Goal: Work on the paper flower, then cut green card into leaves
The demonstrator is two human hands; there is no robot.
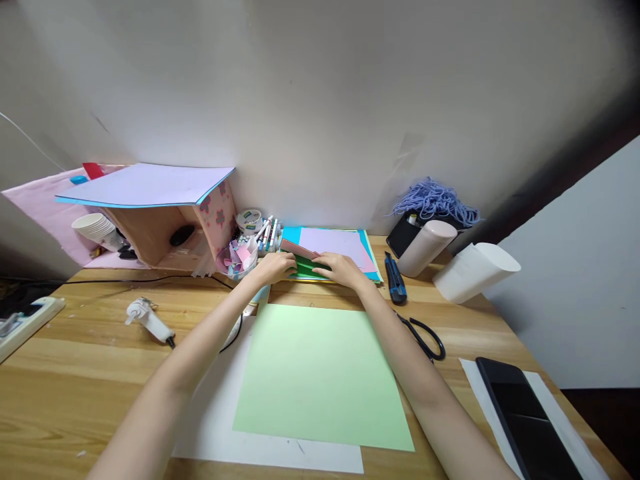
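Note:
Both arms reach to the back of the table, to a stack of coloured paper sheets point(373, 250). My left hand point(276, 267) is closed at the stack's left front, fingers curled at the edge of folded green paper point(305, 268). My right hand point(341, 269) grips the other side of that paper, its thumb and fingers at the edge. A narrow pinkish piece of paper point(299, 249) stands tilted up between the hands. Nearer to me, a light green sheet point(320, 373) lies flat, partly over a white sheet point(215, 427).
To the left stand a paper-roofed cardboard box point(217, 217), a tub of paper scraps point(237, 260) and a glue gun point(150, 321). On the right are a utility knife point(395, 280), scissors point(425, 337), white rolls point(475, 272), blue yarn point(433, 200) and a phone point(525, 417).

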